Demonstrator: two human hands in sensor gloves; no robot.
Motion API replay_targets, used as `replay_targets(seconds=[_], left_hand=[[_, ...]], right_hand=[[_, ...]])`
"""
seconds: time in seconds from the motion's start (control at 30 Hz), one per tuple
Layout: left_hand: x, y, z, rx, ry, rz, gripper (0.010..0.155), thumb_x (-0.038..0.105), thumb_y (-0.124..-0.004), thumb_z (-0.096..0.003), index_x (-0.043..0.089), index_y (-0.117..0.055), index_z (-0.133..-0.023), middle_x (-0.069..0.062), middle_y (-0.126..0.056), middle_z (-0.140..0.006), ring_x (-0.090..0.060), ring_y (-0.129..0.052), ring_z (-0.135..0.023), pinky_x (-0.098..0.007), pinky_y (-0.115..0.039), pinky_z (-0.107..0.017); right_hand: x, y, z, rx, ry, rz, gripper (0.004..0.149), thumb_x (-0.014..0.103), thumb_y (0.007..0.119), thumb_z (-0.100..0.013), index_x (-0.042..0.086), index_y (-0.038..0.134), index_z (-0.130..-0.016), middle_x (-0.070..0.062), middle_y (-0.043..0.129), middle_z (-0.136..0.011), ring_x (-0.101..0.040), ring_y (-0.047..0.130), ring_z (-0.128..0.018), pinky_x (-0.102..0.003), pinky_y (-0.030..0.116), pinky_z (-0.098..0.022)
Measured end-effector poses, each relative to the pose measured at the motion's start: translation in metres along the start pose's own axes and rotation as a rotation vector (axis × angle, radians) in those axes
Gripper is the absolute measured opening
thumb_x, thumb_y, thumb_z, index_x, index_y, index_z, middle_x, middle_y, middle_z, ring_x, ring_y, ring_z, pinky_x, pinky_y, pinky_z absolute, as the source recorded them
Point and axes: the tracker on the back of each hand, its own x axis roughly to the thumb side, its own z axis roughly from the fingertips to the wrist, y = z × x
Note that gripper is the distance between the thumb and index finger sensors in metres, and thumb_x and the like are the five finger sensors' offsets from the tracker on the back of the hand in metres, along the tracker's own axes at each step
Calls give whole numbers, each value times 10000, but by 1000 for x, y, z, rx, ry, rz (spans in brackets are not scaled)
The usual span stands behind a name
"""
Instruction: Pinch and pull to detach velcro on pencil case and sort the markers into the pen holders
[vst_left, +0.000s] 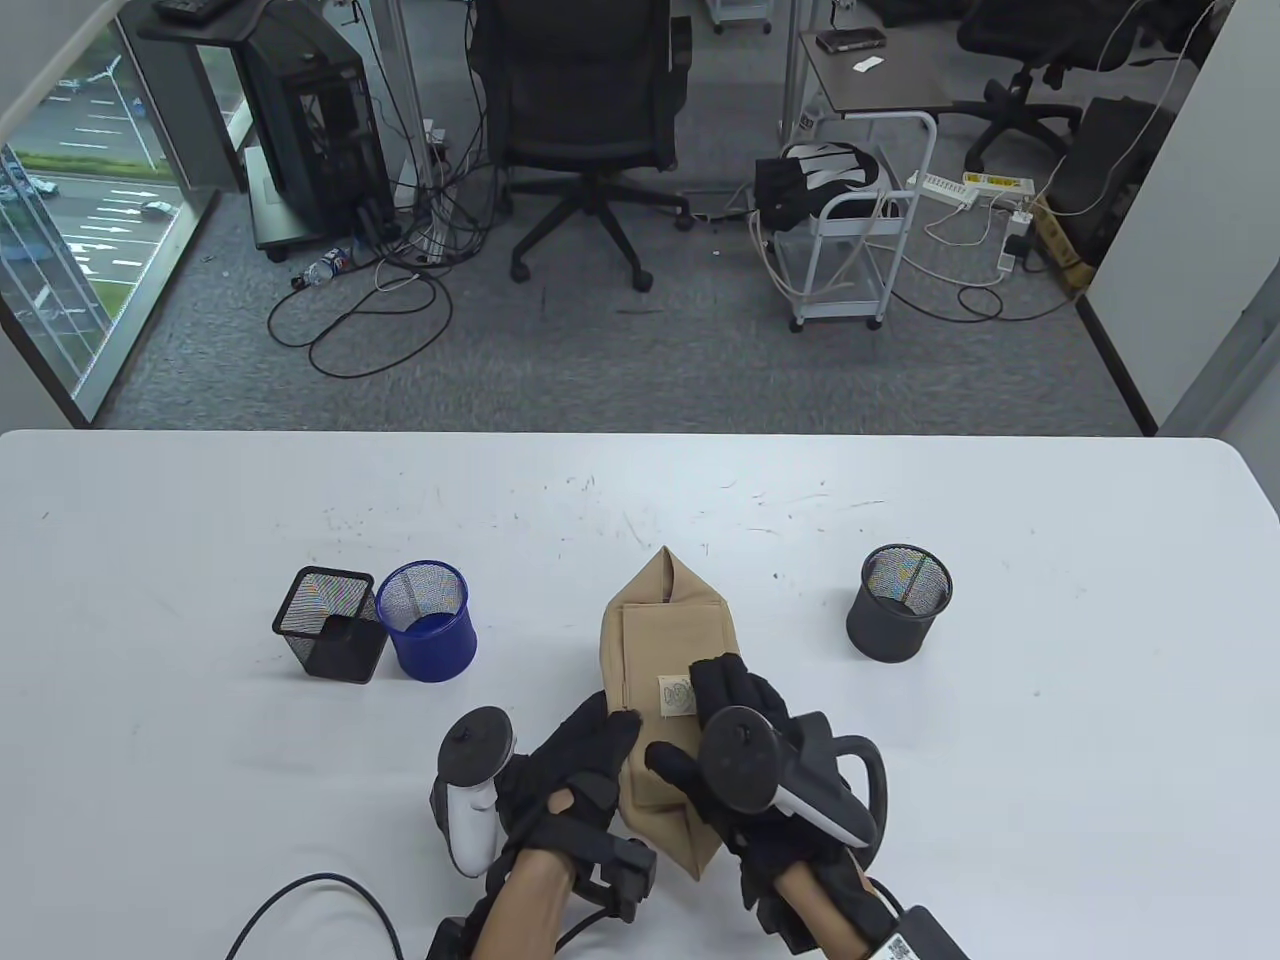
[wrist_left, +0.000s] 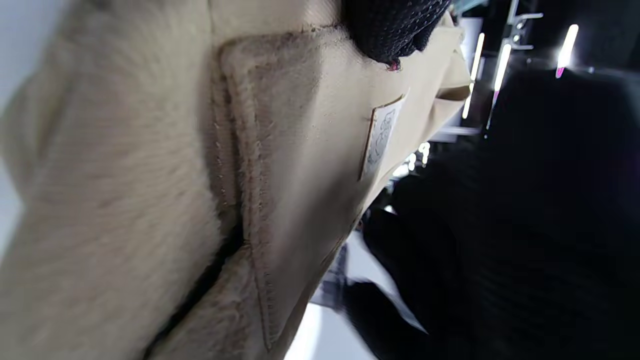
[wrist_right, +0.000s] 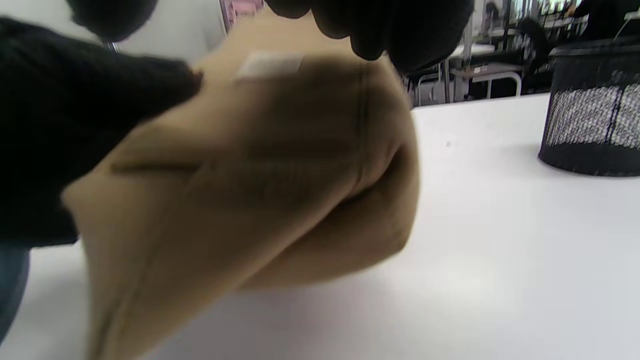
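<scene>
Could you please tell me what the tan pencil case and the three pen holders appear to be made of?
Pencil case: soft tan fabric, matte, creasing, with fuzzy velcro under its flap. Square black holder, blue holder and round black holder: see-through mesh, probably coated metal.

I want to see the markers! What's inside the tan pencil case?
Nothing inside shows. The pencil case lies on the table with its flap covering the opening. The left hand and right hand rest on it.
</scene>
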Motion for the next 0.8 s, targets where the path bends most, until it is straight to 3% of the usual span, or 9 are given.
replay_targets(seconds=[0.2, 0.3, 0.43, 0.53, 0.73, 0.8], left_hand=[[-10, 6, -7, -72, 17, 144, 523, 347, -721, -556, 216, -678, -1061, -157, -827, -1039, -417, -957, -821, -511, -903, -534], [-10, 7, -8, -57, 7, 122, 521, 346, -716, -562, 225, -672, -1067, -147, -830, -1042, -405, -964, -820, -498, -911, -533], [-7, 5, -7, -41, -25, 76, 517, 344, -719, -560, 239, -675, -1065, -125, -846, -1037, -382, -987, -802, -468, -932, -525], [-7, 6, -5, -3, -25, 41, 513, 349, -726, -554, 257, -689, -1057, -108, -860, -1026, -367, -1001, -788, -449, -948, -512], [-4, -1, -5, -45, -31, 30, 508, 354, -725, -560, 268, -693, -1060, -99, -865, -1027, -353, -1015, -782, -435, -960, -504], [-7, 2, -4, 6, -2, 49, 511, 353, -717, -562, 252, -686, -1063, -101, -880, -1016, -343, -1041, -760, -417, -982, -488]], right_hand=[[14, 6, -18, 35, 67, 33, 1030, 717, 742, -380, 39, 472, -1107, -305, 524, -1141, -530, 655, -987, -575, 748, -579], [16, 4, -25, 100, 75, -25, 1017, 650, 820, -404, 23, 441, -1109, -331, 483, -1136, -551, 618, -984, -595, 739, -581], [13, 3, -32, 133, 127, -93, 800, 434, 800, -524, 28, 426, -1103, -345, 497, -1111, -550, 648, -949, -571, 787, -546], [6, -5, -32, 85, 128, -125, 583, 264, 723, -552, 60, 544, -1067, -306, 684, -1026, -479, 838, -826, -481, 888, -445], [-33, -21, -22, 60, 77, -391, 518, 220, 738, -537, 42, 648, -1015, -283, 823, -925, -449, 946, -701, -475, 911, -365], [-47, -28, -13, -60, 117, -423, 501, 210, 727, -536, 29, 656, -998, -271, 857, -888, -419, 993, -658, -440, 939, -342]])
